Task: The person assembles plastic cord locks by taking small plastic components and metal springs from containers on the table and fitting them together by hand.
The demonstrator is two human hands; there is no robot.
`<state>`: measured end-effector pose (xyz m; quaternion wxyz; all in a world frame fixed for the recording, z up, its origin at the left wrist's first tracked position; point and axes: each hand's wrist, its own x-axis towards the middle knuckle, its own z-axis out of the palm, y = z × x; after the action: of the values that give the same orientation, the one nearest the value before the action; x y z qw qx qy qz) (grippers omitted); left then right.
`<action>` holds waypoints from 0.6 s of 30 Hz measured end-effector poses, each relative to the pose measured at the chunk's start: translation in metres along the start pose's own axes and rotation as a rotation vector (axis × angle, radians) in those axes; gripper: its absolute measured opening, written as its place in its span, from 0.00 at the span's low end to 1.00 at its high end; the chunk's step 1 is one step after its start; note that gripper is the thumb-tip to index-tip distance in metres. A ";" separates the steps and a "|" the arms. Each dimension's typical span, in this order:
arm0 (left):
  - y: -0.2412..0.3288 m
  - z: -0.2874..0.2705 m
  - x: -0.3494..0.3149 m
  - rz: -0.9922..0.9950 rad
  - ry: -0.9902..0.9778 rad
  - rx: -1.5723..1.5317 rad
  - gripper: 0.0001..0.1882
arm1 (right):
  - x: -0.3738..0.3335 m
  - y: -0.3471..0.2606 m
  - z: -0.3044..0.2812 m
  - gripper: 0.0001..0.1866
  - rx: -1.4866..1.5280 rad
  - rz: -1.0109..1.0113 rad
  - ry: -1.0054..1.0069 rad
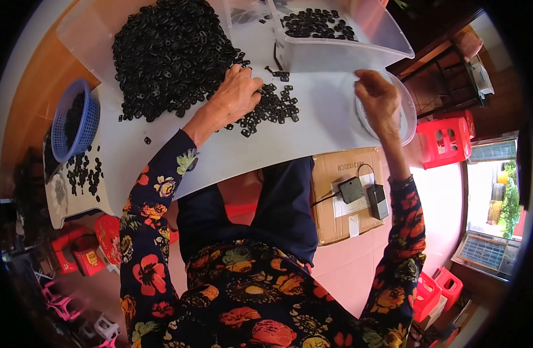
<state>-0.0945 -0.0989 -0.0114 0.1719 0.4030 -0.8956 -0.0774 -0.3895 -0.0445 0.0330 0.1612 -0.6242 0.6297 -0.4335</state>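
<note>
A big heap of small black plastic pieces with two holes each lies on the white table. My left hand rests at the heap's right edge with its fingers curled down among the pieces. Looser black pieces spread out just right of that hand. Over a round clear tub at the table's right side is my right hand, its fingers closed together. What either hand grips is hidden by the fingers. Pale contents show only partly inside the tub.
A clear bin with more black pieces stands at the far right. To the left are a blue basket and scattered pieces. A cardboard box with two black adapters sits beside my legs; red stools stand at right.
</note>
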 end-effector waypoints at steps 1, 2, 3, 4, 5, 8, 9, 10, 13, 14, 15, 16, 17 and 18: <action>-0.001 0.000 0.000 -0.006 -0.021 -0.012 0.06 | -0.006 -0.004 0.011 0.10 0.186 0.065 -0.054; -0.001 -0.001 -0.001 -0.006 -0.023 -0.009 0.06 | -0.013 -0.009 0.023 0.09 0.371 0.130 -0.108; 0.000 -0.001 0.000 0.000 -0.005 -0.060 0.05 | -0.020 -0.016 0.031 0.08 0.475 0.165 -0.149; -0.001 -0.001 -0.002 -0.002 0.009 -0.103 0.04 | -0.026 -0.023 0.042 0.07 0.589 0.197 -0.196; -0.004 -0.001 -0.003 -0.002 0.007 -0.100 0.04 | -0.030 -0.022 0.053 0.08 0.717 0.236 -0.218; -0.009 0.004 -0.007 0.077 0.144 -0.157 0.04 | -0.025 -0.020 0.047 0.08 0.712 0.185 -0.111; -0.008 -0.002 -0.009 0.081 0.188 -0.155 0.05 | -0.016 -0.023 0.036 0.08 0.645 0.146 -0.067; -0.007 -0.002 -0.009 0.089 0.229 -0.165 0.05 | -0.008 -0.022 0.022 0.09 0.538 0.116 -0.027; -0.004 -0.003 -0.012 0.084 0.269 -0.172 0.04 | 0.010 0.004 -0.011 0.08 0.401 0.108 0.035; -0.001 -0.002 -0.011 0.057 0.292 -0.175 0.03 | 0.015 0.015 -0.022 0.08 0.381 0.106 0.054; 0.000 -0.004 -0.014 0.071 0.295 -0.187 0.03 | 0.017 0.024 -0.031 0.08 0.185 0.128 -0.011; 0.002 -0.005 -0.016 -0.063 0.233 -0.309 0.02 | 0.018 0.031 -0.039 0.08 -0.009 0.152 -0.075; 0.004 -0.007 -0.018 -0.199 0.165 -0.427 0.02 | 0.020 0.039 -0.045 0.09 -0.104 0.134 -0.178; 0.008 -0.007 -0.019 -0.183 0.164 -0.435 0.02 | 0.021 0.045 -0.048 0.09 -0.114 0.139 -0.164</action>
<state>-0.0858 -0.0794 -0.0074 0.3191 0.4407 -0.8007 -0.2506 -0.4577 -0.0540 0.0342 0.2060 -0.6206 0.6796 -0.3324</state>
